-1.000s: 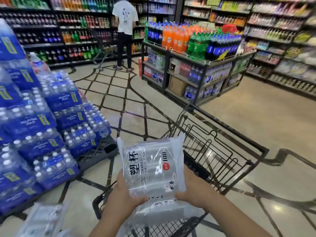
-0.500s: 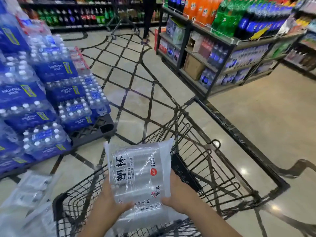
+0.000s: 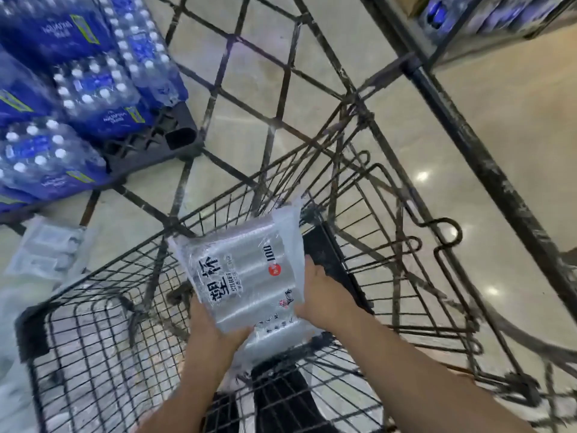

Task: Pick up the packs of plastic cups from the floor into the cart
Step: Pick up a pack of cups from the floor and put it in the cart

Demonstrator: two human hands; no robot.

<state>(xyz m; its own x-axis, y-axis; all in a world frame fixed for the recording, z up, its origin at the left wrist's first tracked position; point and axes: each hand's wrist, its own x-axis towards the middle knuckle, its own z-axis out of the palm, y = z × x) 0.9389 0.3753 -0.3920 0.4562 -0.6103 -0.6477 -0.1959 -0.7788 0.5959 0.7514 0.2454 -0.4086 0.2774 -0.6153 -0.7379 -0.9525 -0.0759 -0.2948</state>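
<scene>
A clear pack of plastic cups (image 3: 249,270) with black lettering and a red dot hangs over the black wire cart (image 3: 103,354), inside its basket. My left hand (image 3: 215,329) grips the pack's lower left edge, thumb on top. My right hand (image 3: 321,295) grips its right edge. More clear packs of cups (image 3: 46,248) lie on the floor left of the cart.
Blue shrink-wrapped water bottle packs (image 3: 78,89) are stacked on a dark pallet (image 3: 175,139) at the upper left. A shelf unit (image 3: 487,17) with blue bottles stands at the upper right. The cart's folded child seat frame (image 3: 406,239) is to the right. Glossy tiled floor (image 3: 515,151) surrounds.
The view has tilted down sharply. Both hands have lowered the pack of cups from above the cart's rim into the basket.
</scene>
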